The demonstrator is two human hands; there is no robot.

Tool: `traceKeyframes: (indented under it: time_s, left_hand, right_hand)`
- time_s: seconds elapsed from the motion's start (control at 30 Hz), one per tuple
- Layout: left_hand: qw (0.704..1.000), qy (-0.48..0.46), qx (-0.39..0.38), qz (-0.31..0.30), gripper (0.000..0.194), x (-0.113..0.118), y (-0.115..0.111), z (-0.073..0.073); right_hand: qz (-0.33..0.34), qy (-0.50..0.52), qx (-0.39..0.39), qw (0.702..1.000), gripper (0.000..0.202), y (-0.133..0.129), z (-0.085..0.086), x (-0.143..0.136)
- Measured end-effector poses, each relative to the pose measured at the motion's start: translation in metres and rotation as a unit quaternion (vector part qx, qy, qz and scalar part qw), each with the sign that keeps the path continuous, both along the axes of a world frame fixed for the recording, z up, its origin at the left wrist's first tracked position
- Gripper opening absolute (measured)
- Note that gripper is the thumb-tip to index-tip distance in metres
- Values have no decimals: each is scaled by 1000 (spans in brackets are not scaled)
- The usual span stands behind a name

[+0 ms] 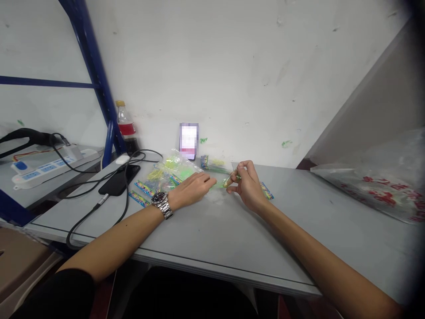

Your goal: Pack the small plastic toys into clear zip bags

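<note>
slick film, small grip

the small green and clear packet (219, 182) is between the hands, over the middle of the table (212, 239). the right hand (248, 185) appears to pinch its right end; the left hand (191, 191) has its fingers close together at the left end, grip impossible to tell. uneven pulling could tear the film; the loose clear bag (187, 166), just beyond the left hand, could catch on the watch (162, 204).
</note>
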State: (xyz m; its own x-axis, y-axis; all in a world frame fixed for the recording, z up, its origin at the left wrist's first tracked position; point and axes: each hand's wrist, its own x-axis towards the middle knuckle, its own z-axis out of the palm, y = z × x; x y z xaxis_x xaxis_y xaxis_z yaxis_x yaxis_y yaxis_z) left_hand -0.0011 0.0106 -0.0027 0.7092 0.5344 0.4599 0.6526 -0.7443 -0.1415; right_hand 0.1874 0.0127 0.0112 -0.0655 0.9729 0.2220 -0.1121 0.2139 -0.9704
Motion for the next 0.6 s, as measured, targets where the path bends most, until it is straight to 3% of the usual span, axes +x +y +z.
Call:
traceKeyframes:
  time_s: [0.33, 0.6]
  left_hand:
    - [1000, 4, -16, -4, 23, 1, 2, 0]
    - [981, -146, -115, -53, 17, 0, 4, -7]
  right_hand:
    - [9, 26, -1, 1000, 41, 0, 2, 0]
    - [10, 1, -8, 1000, 39, -1, 4, 0]
